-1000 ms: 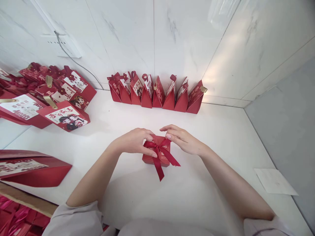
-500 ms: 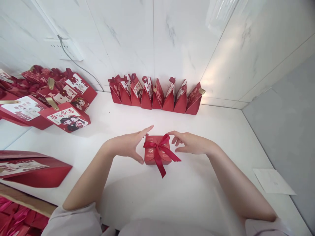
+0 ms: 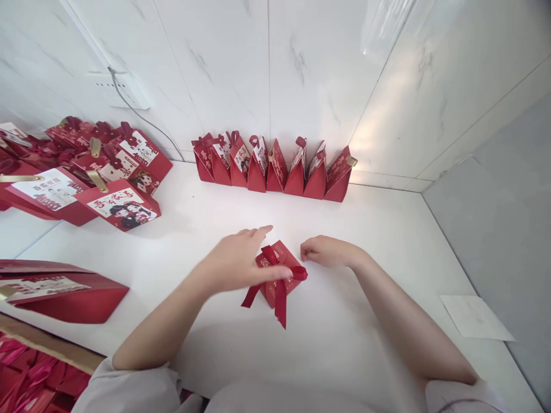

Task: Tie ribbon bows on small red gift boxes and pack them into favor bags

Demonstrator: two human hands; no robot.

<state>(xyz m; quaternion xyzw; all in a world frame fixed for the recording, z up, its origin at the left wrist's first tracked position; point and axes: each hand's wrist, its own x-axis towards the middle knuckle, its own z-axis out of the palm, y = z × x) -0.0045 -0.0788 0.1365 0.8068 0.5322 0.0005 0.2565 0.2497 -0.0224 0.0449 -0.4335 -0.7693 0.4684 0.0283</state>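
Red box (image 3: 283, 256) turned cornerwise — one corner toward wall (image 3: 232, 69); long axis unclear.

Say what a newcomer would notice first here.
Probably the small red box, tied with ribbon, mid-view on the white table, the left hand partly over it and the right hand close by. Next comes the row of eight red boxes along the marbled wall, then the crowded red boxes farther left.

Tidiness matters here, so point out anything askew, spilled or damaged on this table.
The small ribboned box sits cornerwise, partly beneath the left hand, and the boxes at left lie jumbled, unlike the neat row of boxes at the back. No spill or damage shows.
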